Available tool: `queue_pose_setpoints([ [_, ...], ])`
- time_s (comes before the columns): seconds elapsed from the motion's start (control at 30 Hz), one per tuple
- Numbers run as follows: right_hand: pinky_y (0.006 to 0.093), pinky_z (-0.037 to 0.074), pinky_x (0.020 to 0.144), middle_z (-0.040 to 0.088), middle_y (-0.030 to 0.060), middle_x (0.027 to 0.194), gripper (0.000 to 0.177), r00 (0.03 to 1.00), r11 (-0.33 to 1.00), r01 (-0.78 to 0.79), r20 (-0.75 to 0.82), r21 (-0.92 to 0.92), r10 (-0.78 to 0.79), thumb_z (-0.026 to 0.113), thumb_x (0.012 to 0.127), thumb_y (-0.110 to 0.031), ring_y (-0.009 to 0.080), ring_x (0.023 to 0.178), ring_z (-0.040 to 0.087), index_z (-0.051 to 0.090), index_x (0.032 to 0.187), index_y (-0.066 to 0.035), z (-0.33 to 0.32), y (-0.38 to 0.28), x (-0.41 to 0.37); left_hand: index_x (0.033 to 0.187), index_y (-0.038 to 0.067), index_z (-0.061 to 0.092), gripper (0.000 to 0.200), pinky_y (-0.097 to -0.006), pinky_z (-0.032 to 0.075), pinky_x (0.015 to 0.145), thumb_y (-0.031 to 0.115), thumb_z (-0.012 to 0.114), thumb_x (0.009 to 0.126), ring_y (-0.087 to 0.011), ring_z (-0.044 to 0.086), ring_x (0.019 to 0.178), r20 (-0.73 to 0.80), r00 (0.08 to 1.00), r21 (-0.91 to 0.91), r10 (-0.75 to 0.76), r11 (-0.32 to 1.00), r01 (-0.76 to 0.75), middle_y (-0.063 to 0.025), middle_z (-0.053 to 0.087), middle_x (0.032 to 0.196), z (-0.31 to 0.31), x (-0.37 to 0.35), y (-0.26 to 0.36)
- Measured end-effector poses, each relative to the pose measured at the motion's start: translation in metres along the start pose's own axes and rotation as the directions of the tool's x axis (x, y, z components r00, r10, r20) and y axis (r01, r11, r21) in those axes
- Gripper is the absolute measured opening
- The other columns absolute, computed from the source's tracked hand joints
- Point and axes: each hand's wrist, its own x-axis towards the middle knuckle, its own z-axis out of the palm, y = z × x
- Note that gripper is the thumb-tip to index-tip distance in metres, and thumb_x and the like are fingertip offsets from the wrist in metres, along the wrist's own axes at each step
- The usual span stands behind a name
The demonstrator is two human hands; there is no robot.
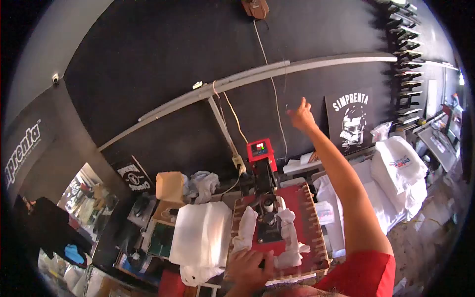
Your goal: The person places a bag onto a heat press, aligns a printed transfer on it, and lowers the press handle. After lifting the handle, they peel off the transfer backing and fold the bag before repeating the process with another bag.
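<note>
A heat press with a red control box stands before me. Its handle has two arms wrapped in white cloth, reaching towards me over a red plate. Down at the front, my left hand is closed at the handle's near end, its fingers curled and partly blurred. My right hand is raised high in front of the dark wall, right of the control box. It holds nothing, its fingers apart. A stack of white sheets lies left of the press.
White printed garments are piled on the right. A Simprenta sign leans on the wall. An open cardboard box stands to the left. Cables hang behind the press. A person in dark clothes is at far left.
</note>
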Motion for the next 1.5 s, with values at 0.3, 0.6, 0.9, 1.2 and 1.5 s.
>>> queue_pose_setpoints([
  [0.3, 0.0492, 0.053, 0.079, 0.069, 0.0214, 0.099, 0.049, 0.331, 0.71, 0.246, 0.631, 0.66, -0.702, 0.049, 0.104, -0.048, 0.0404, 0.095, 0.067, 0.066, 0.108, -0.003, -0.258, -0.206, -0.25, 0.096, 0.006, 0.067, 0.009, -0.0402, 0.053, 0.085, 0.014, 0.07, 0.091, -0.0303, 0.068, 0.095, 0.149, 0.955, -0.797, 0.258, 0.603, -0.039, -0.0124, 0.07, 0.106, -0.025, 0.013, -0.076],
  [0.6, 0.0463, 0.05, 0.064, 0.066, 0.0168, 0.072, 0.044, 0.635, 0.986, 0.152, 0.758, 0.069, -0.151, 0.073, 0.082, -0.048, 0.0382, 0.067, 0.066, 0.069, 0.096, -0.007, -0.238, -0.297, -0.307, 0.083, 0.003, 0.066, 0.021, -0.0257, 0.048, 0.063, 0.017, 0.065, 0.098, -0.0084, 0.06, 0.065, 0.401, 0.883, -0.759, -0.244, 0.451, 0.469, -0.0033, 0.069, 0.074, 0.153, 0.102, -0.362],
  [0.9, 0.0336, 0.041, 0.056, 0.053, 0.007, 0.058, 0.036, 0.945, 0.995, 0.067, 0.325, -0.072, -0.041, 0.064, 0.057, -0.036, 0.0268, 0.052, 0.056, 0.062, 0.072, -0.004, -0.216, -0.276, -0.316, 0.082, 0.005, 0.075, 0.014, -0.0448, 0.056, 0.072, 0.019, 0.071, 0.084, -0.0369, 0.071, 0.08, 0.172, 0.967, -0.384, -0.187, 0.892, 0.24, -0.017, 0.073, 0.082, 0.382, 0.144, -0.544],
  [1.2, 0.0451, 0.042, 0.09, 0.057, 0.0137, 0.092, 0.048, 0.958, 0.917, -0.063, 0.233, -0.394, 0.166, 0.062, 0.083, -0.048, 0.0294, 0.09, 0.055, 0.061, 0.096, -0.003, -0.208, -0.317, -0.337, 0.09, 0.013, 0.08, 0.024, -0.0395, 0.056, 0.081, 0.035, 0.078, 0.081, -0.0289, 0.074, 0.088, 0.221, 0.905, -0.358, -0.363, 0.833, 0.422, -0.0095, 0.077, 0.091, 0.484, 0.215, -0.582],
  [1.5, 0.0466, 0.042, 0.093, 0.053, 0.0122, 0.09, 0.055, 0.952, 0.899, -0.03, 0.263, -0.437, 0.16, 0.057, 0.086, -0.057, 0.0288, 0.088, 0.053, 0.061, 0.096, -0.003, -0.218, -0.301, -0.345, 0.088, 0.014, 0.081, 0.035, -0.0441, 0.056, 0.078, 0.048, 0.077, 0.079, -0.0338, 0.073, 0.083, 0.354, 0.887, -0.162, -0.296, 0.915, 0.37, -0.0106, 0.076, 0.085, 0.511, 0.227, -0.575],
])
